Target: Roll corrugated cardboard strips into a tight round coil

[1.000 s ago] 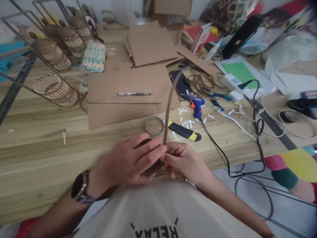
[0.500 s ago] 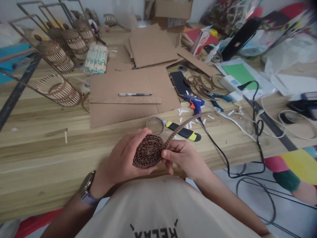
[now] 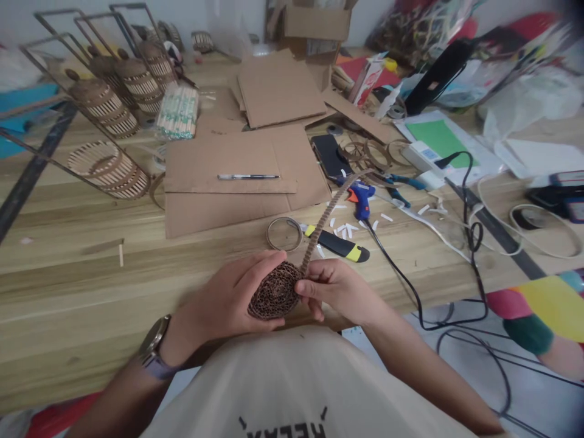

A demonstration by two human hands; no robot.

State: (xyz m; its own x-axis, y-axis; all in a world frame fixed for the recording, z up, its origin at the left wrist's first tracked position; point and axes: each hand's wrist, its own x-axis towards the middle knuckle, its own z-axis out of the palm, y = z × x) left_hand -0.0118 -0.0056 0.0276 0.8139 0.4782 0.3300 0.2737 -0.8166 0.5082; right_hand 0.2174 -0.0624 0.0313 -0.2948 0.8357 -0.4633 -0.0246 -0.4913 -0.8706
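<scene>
A round brown coil of wound corrugated cardboard (image 3: 274,292) is held near the table's front edge, its ridged spiral face turned up toward me. My left hand (image 3: 228,295) is closed round the coil's left side, fingers over the top and thumb below. At the coil's right rim, my right hand (image 3: 335,291) pinches the place where a loose cardboard strip (image 3: 325,222) leaves it. That strip curves up and to the right, past a yellow-and-black utility knife (image 3: 340,244). Just beyond the coil lies a thin ring (image 3: 284,233).
A blue glue gun (image 3: 362,198) trails a black cord over the front edge, among small white scraps. Cardboard sheets (image 3: 237,158) with a pen (image 3: 247,177) lie ahead. Bamboo lanterns (image 3: 107,170) stand at left. A phone (image 3: 331,155) and pliers (image 3: 404,190) are right of centre.
The coil and both hands have shifted slightly down toward me. The strip's loose end has swung upward and left, so it now stands steeper.
</scene>
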